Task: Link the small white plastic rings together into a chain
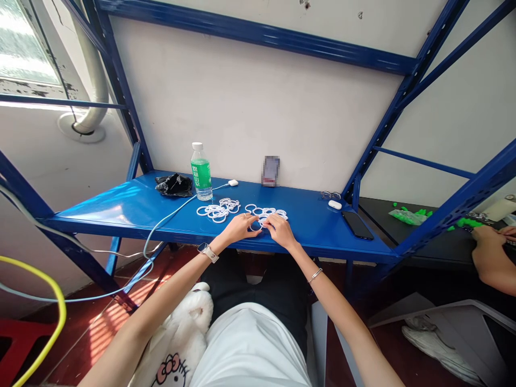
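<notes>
At the front edge of the blue shelf, my left hand (pixel 239 228) and my right hand (pixel 279 231) are close together. A white ring (pixel 252 226) shows between them, with the thumb and fingers of my left hand curled around it. My right fingertips are pinched together at the ring's right side; what exactly lies between them is too small to tell. Just behind my hands lies a loose group of white rings (pixel 278 212), partly covered by my fingers. Another pile of white rings (pixel 218 212) is to the left.
On the blue shelf (pixel 314 231) stand a bottle (pixel 201 174) and a propped phone (pixel 270 172). A black bag (pixel 174 185), a cable with a white plug (pixel 233 183), glasses (pixel 330 195), a white earbud case (pixel 334 205) and a black phone (pixel 357 224) lie around. Another person's hand (pixel 487 247) is at right.
</notes>
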The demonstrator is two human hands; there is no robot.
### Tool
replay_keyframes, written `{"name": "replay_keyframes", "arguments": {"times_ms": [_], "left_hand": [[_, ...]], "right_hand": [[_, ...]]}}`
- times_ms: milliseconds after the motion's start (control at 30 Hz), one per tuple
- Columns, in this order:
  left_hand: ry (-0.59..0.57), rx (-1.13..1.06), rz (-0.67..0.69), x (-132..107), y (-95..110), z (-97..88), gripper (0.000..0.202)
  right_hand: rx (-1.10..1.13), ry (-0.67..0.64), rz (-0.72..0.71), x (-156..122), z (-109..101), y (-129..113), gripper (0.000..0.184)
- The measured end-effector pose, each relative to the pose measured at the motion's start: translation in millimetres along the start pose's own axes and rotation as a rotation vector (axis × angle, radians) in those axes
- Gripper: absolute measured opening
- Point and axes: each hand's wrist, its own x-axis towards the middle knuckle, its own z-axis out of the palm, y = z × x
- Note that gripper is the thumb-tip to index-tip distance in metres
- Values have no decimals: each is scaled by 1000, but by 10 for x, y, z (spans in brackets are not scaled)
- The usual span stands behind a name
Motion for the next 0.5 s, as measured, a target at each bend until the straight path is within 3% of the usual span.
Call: {"name": "replay_keyframes", "arguments": {"times_ms": [200,400,500], "left_hand": [[22,-48,-10,-1,-2,12,27],[48,-15,-24,1,-15,24,32],[112,43,-26,12,1,8,35]], "right_hand": [[-3,8,-8,3,-22,-33,19],[-30,9,-8,5,-21,-51,19],[-121,74,40,2,-9,-40,21]]}}
